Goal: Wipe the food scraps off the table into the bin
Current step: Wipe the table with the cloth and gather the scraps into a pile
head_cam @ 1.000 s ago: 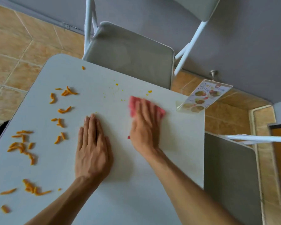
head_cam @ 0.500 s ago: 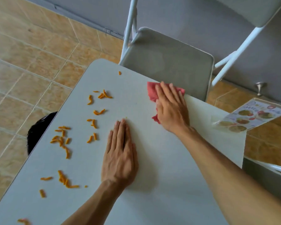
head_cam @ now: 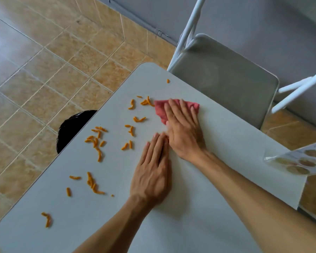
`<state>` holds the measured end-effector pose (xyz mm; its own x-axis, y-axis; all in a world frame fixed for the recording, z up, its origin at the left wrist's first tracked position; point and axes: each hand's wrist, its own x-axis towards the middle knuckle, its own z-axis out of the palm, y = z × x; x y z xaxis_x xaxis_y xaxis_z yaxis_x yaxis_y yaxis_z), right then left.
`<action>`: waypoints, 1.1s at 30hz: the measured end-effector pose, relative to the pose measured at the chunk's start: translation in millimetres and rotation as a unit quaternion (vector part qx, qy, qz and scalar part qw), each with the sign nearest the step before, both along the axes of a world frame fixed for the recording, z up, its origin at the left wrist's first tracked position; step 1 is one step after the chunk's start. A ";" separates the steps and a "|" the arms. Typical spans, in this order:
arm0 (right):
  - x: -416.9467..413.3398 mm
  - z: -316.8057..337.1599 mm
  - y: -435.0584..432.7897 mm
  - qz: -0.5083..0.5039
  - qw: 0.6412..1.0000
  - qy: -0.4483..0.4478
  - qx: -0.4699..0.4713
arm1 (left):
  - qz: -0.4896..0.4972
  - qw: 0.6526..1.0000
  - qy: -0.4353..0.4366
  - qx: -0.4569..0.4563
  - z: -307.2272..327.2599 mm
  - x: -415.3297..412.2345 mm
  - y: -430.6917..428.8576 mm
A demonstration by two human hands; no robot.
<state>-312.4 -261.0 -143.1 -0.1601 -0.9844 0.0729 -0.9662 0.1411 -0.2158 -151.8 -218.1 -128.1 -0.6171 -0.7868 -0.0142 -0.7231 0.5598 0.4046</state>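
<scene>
The bin (head_cam: 69, 130) stands on the tiled floor (head_cam: 35, 70) just beside the left edge of the table (head_cam: 226, 143), half hidden under that edge; it looks round and lined with a dark, shiny bag, and I think it is put there so the scraps can drop straight down into it. The scraps (head_cam: 97, 141) are short, curved, orange sticks with a dry, matte look. They lie in loose groups over the left part of the table, from one piece near the far edge to a pair near the close corner, so most of the job is not yet done. The table top is smooth, pale grey and has round corners, which should let the pieces slide easily. The left hand (head_cam: 153, 170) lies flat on the table with the fingers straight and together; it holds nothing, and probably it only steadies the body. Its fingertips are touching or almost touching the right hand (head_cam: 184, 128). This hand is also spread flat, and it presses the cloth (head_cam: 161, 108) to the table under the palm and fingers instead of pinching it. The cloth is pink-red, soft and creased, and its left corner touches the nearest scraps, so it seems placed to push them toward the bin. Behind the table a folding chair (head_cam: 223, 79) with a grey padded seat and white metal tubes stands against the wall. At the right corner a glossy menu card (head_cam: 303, 161) leans in a clear holder, well apart from the scraps.
</scene>
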 end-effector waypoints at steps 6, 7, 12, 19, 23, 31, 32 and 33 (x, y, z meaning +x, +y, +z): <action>-9.9 16.5 11.0 -0.211 0.976 -0.026 0.040 | 0.095 0.995 0.002 -0.004 3.1 26.2 19.3; 11.8 14.9 16.1 -0.196 0.980 -0.028 0.025 | 0.107 0.994 -0.002 -0.003 2.6 29.2 24.9; 45.1 3.2 54.1 0.115 0.992 -0.030 -0.049 | 0.114 0.993 -0.011 0.011 -0.9 26.0 28.5; 69.5 7.6 74.5 -0.057 0.997 -0.029 -0.049 | 0.107 0.994 -0.027 0.008 -2.1 29.2 28.6; 15.1 12.4 95.7 0.066 0.998 0.008 0.003 | 0.108 0.994 -0.023 0.003 -2.5 30.1 27.0; 28.7 21.8 161.1 0.078 0.996 -0.025 0.033 | 0.101 0.994 0.019 0.044 11.2 -0.5 45.2; 9.4 22.1 170.7 0.071 0.997 -0.009 0.030 | 0.071 0.996 0.029 0.040 13.8 -8.0 51.0; -6.1 21.2 181.3 -0.004 1.000 0.012 0.027 | 0.035 0.998 0.035 0.036 15.2 -16.4 58.8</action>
